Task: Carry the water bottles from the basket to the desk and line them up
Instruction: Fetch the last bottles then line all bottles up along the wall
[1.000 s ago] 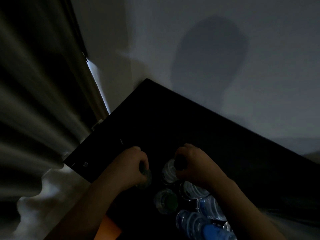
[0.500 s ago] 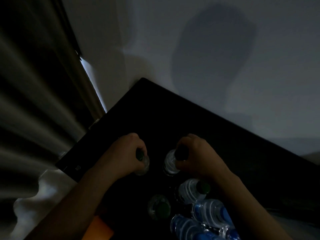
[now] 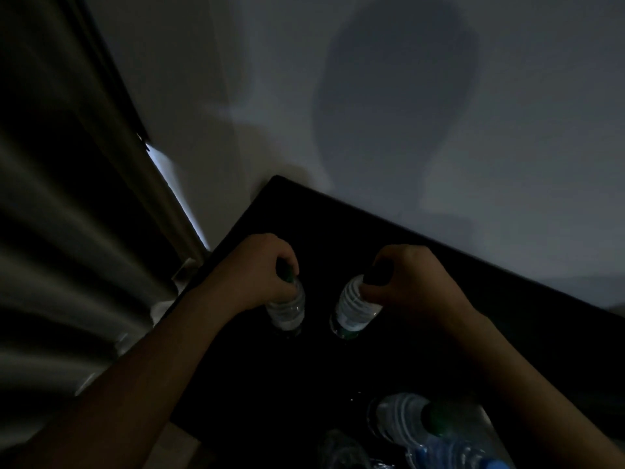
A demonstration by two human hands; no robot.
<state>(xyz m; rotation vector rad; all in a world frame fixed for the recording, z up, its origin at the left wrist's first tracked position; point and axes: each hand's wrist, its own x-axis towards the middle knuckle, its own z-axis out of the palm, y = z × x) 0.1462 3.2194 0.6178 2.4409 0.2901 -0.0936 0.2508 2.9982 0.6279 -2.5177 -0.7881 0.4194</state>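
The room is dim. My left hand point(image 3: 260, 272) grips the green cap of a clear water bottle point(image 3: 287, 311) over the black desk point(image 3: 507, 326). My right hand point(image 3: 406, 282) grips the dark cap of a second clear bottle point(image 3: 353, 311), which tilts slightly. The two bottles are side by side, a small gap between them, their lower ends at the desk top. Whether they rest on it I cannot tell. More bottles point(image 3: 406, 421) stand at the bottom edge, one with a green cap, one with blue. The basket is not in view.
A grey wall point(image 3: 406, 96) rises right behind the desk. A dark pleated curtain point(image 3: 67, 231) hangs at the left, with a bright slit of light along its edge. White cloth or paper lies low beside the desk's left corner.
Both hands moved the two bottles away from the cluster toward the desk's far corner. The view shifted, so the other bottles now sit at the bottom edge.
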